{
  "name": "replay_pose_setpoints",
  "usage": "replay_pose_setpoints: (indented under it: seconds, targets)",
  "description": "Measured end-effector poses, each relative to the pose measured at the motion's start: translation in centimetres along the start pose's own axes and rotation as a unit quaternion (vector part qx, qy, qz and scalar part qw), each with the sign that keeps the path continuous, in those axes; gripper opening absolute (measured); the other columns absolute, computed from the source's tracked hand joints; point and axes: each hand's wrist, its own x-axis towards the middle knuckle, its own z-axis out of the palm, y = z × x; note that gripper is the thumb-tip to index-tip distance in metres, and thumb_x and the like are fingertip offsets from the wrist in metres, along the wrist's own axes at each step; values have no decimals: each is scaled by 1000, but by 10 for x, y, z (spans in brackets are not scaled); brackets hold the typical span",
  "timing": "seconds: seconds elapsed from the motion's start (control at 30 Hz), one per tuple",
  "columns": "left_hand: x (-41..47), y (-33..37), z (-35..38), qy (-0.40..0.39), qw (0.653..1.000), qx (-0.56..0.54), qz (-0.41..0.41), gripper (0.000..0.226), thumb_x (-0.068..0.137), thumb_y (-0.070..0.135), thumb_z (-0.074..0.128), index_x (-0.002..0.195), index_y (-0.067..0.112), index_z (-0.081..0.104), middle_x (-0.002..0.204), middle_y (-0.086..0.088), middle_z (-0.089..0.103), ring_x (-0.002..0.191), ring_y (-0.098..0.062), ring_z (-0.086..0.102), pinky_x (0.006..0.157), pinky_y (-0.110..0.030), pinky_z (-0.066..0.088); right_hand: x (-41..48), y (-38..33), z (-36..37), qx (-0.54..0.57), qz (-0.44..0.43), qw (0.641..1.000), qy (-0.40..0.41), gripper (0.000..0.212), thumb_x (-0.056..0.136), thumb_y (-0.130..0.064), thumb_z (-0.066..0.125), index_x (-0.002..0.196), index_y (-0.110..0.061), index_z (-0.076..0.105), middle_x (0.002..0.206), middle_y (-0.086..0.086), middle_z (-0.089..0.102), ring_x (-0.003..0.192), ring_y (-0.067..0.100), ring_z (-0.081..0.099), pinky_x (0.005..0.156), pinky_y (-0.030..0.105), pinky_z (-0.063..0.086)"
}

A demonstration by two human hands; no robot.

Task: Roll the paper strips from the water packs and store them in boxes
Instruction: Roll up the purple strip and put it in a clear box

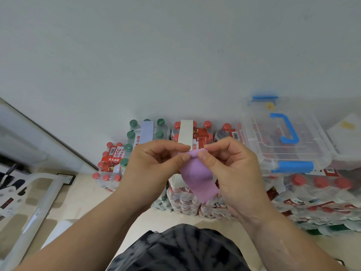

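A purple paper strip [197,178] hangs between my hands in the middle of the view. My left hand [154,165] pinches its top edge with thumb and forefinger, and my right hand [232,165] pinches the same edge right beside it. The strip's lower end curves down in front of the water packs [183,202]. A white strip [185,133] lies across the red-capped pack behind my hands. A pale blue strip [146,132] lies on the green-capped pack to its left. A clear plastic box [283,137] with blue handle and latches rests on packs at the right, lid closed.
More shrink-wrapped packs of red-capped bottles [316,192] are stacked at the right against the white wall. A lower pack [109,165] stands on the floor at the left. A white metal frame [39,202] slants across the beige floor at the far left.
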Motion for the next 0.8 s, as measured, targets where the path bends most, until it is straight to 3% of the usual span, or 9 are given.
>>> replay_pose_setpoints:
  seconds: [0.07, 0.2, 0.33, 0.43, 0.5, 0.6, 0.73, 0.8]
  targets:
    - [1, 0, 0, 5, 1000, 13, 1, 13, 77, 5, 78, 88, 11, 80, 83, -19, 75, 83, -39, 70, 75, -37, 62, 0, 0, 1, 6, 5, 1000, 5, 11, 83, -9, 77, 90, -12, 70, 83, 2, 79, 81, 16, 75, 75, 28, 61]
    - [3, 4, 0, -12, 1000, 18, 2, 12, 75, 5, 79, 85, 12, 80, 83, -11, 78, 85, -34, 73, 79, -31, 60, 1, 1, 1, 6, 20, 1000, 3, 14, 87, -14, 75, 97, -8, 67, 86, 7, 80, 87, 27, 77, 85, 46, 62]
    - [6, 2, -2, -5, 1000, 30, 2, 20, 77, -4, 78, 85, 14, 80, 83, -17, 75, 83, -36, 71, 79, -37, 62, 5, 2, 1, 6, 16, 1000, -2, 6, 86, -8, 75, 89, -9, 69, 86, 6, 79, 87, 27, 76, 82, 41, 62]
    - [5, 5, 1, -12, 1000, 12, -19, 15, 74, 13, 79, 88, 17, 81, 82, -21, 74, 77, -30, 72, 69, -30, 60, 7, 4, 1, 4, 10, 1000, 8, 7, 84, -11, 78, 85, -14, 71, 86, 8, 78, 88, 32, 74, 80, 38, 61]
    - [6, 6, 2, -20, 999, 12, -27, 19, 71, 23, 76, 88, 18, 81, 83, -21, 74, 78, -33, 73, 68, -29, 59, 7, 3, 1, 8, 16, 1000, 8, 16, 79, -19, 80, 89, -11, 71, 86, 8, 78, 88, 32, 73, 81, 39, 60]
    - [7, 3, 1, -17, 999, 21, -17, 15, 74, 15, 78, 88, 15, 81, 85, -26, 72, 85, -42, 69, 73, -34, 62, 8, 0, 1, 23, 41, 999, 1, 33, 72, -32, 77, 96, -11, 69, 83, 10, 78, 87, 33, 74, 81, 45, 59]
    - [9, 0, -2, -21, 999, 34, -10, 22, 78, -1, 77, 86, 20, 81, 86, -17, 75, 90, -39, 70, 85, -44, 61, 9, 1, 0, -5, 33, 999, -14, 14, 81, -16, 77, 92, -8, 72, 84, 6, 79, 85, 26, 76, 82, 44, 62]
    - [9, 0, -2, -19, 1000, 19, -14, 19, 75, 5, 79, 87, 20, 81, 89, -25, 72, 88, -41, 69, 84, -48, 59, 10, 3, -1, -7, 29, 1000, -10, 8, 84, -9, 77, 91, -9, 72, 85, 6, 79, 86, 27, 75, 83, 46, 62]
